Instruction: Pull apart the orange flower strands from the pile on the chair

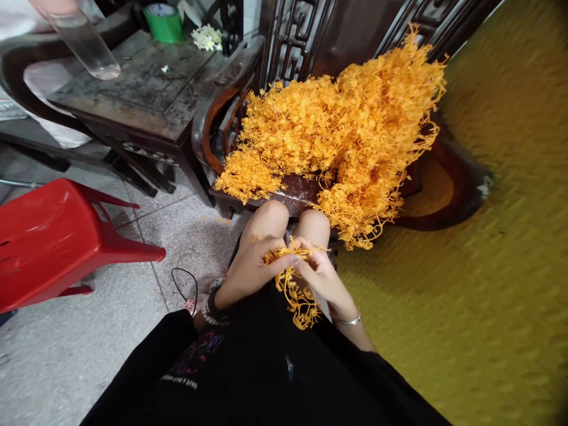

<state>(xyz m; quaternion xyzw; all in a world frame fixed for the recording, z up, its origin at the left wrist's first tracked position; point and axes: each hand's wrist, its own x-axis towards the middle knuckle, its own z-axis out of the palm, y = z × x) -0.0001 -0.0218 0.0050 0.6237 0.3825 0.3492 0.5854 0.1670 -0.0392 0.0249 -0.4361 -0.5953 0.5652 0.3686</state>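
My left hand [251, 263] and my right hand [322, 275] meet over my lap, both gripping a small orange sprig bundle [296, 293] of thin curly stems that droops between them. My knees sit just behind the hands. A large heap of the same orange sprigs [346, 136] lies piled on the seat of a dark wooden chair [208, 127] right in front of my knees, some strands hanging over its front edge.
A red plastic stool [53, 236] lies tipped on the tiled floor at left. A dark wooden side table [133, 89] carries a green tape roll [163, 22], white blossoms [206, 38] and a clear glass [89, 44]. A yellow surface [488, 266] fills the right.
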